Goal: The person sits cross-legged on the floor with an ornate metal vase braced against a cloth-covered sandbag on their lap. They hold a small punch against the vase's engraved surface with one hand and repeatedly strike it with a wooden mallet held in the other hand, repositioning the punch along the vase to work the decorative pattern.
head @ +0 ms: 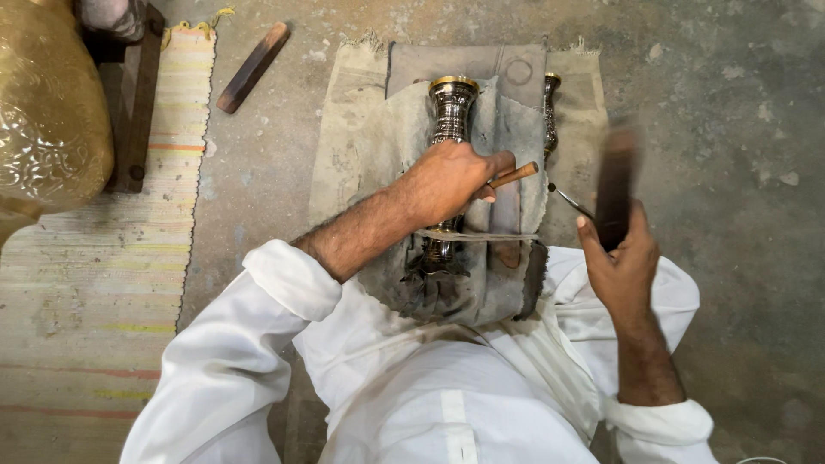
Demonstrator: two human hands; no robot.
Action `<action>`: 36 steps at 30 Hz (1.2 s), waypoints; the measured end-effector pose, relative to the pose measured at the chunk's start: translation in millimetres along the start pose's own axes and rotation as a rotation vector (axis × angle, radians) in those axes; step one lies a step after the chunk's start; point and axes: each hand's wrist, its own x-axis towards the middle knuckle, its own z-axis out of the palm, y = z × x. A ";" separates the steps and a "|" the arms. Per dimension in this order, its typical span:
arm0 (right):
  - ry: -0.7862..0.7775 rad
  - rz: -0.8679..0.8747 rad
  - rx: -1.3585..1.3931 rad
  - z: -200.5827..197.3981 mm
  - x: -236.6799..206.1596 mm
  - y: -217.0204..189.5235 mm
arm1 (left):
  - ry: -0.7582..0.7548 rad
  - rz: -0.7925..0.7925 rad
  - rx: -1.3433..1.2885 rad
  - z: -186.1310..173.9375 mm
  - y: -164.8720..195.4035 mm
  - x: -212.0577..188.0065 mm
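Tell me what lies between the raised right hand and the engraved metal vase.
In the head view, grey cloth and a thin metal rod lie between the right hand and the vase; the left hand holds a wooden-handled tool.

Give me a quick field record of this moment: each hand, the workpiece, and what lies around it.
left hand: pressing a wooden-handled tool against the metal vase
right hand: raised, gripping a dark wooden block, blurred
metal vase: lying on grey cloth across the lap
nearby: second metal piece, wooden stick on the floor, striped mat, brass vessel

Two engraved metal vases — two wooden blocks — one striped mat.
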 end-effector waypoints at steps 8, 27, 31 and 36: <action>-0.033 -0.148 -0.267 -13.5 13.6 4.9 | -0.030 -0.016 0.014 0.8 0.9 2.9; -0.007 0.015 -0.029 -8.8 9.7 23.1 | -0.040 0.037 0.009 -4.5 -5.2 11.2; -0.073 -0.120 -0.343 -12.2 9.4 23.7 | -0.053 0.027 -0.003 -5.9 -5.4 11.4; -0.071 -0.031 -0.223 -17.5 11.6 15.5 | -0.040 0.053 -0.009 -6.5 -8.1 12.1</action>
